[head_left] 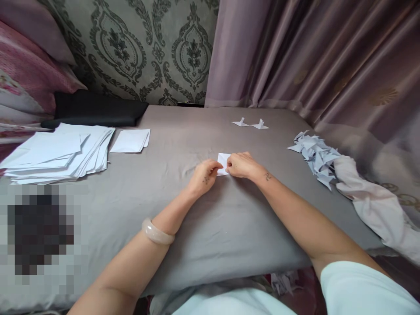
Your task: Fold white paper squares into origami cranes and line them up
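Note:
A small folded piece of white paper (223, 160) lies on the grey cloth surface between my two hands. My left hand (206, 176) pinches its lower left edge with thumb and forefinger. Opposite it, my right hand (242, 165) is curled closed on the paper's right side, and its fingers hide that part. The paper's upper left portion shows a fold line. Farther back stand two folded paper shapes with pointed sides, a left one (241, 123) and a right one (260, 125).
Stacked white sheets (62, 151) lie at the left beside a smaller stack of paper squares (129, 141). Behind them is a black folded item (98, 109). A heap of folded white paper shapes (316, 153) lies at the right, touching a pale cloth (367, 188). Curtains (278, 52) hang behind.

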The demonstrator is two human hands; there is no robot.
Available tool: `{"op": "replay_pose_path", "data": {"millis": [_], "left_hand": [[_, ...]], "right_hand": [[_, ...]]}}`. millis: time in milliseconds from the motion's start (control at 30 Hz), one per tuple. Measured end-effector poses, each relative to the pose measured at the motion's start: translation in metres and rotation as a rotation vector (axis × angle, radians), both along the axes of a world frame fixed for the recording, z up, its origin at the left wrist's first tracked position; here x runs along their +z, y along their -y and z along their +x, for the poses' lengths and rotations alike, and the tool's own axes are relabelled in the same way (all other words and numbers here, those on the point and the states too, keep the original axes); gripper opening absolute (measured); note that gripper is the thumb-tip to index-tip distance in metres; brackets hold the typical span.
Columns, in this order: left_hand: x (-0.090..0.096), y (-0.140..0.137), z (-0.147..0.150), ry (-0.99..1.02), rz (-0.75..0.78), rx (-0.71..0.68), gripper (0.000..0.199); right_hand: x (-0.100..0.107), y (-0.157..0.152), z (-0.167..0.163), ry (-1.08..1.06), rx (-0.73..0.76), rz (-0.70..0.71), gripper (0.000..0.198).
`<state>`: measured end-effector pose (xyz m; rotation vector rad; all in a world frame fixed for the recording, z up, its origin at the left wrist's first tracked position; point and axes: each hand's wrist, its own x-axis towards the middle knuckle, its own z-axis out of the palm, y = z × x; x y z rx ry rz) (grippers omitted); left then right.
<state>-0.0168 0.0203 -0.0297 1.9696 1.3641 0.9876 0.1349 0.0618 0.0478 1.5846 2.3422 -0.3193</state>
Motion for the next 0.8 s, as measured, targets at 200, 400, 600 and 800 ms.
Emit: {"op": "replay_pose_path", "data": {"millis": [200,400,600,800], "left_hand": [[-0.008,0.004,0.013,-0.327,0.167,-0.239,0.042],[0.000,0.006,0.016,-0.484,0.190,-0.245,0.040],[0.004,0.009,0.014,-0.589,0.233,-0.306,0.038],[0.004,0.013,0.012,-0.591,0.242,-0.310,0.038]], "right_hand": [[-0.001,-0.002,0.002,-0.037,0.001,0.001,0.017],[0.000,-0.004,0.023,-0.198,0.084,-0.016,0.024],[-0.040,0.024,0.053,-0.686,-0.333,0.410,0.026],[-0.067,0.052,0.054,-0.608,-0.373,0.410,0.027]]}}
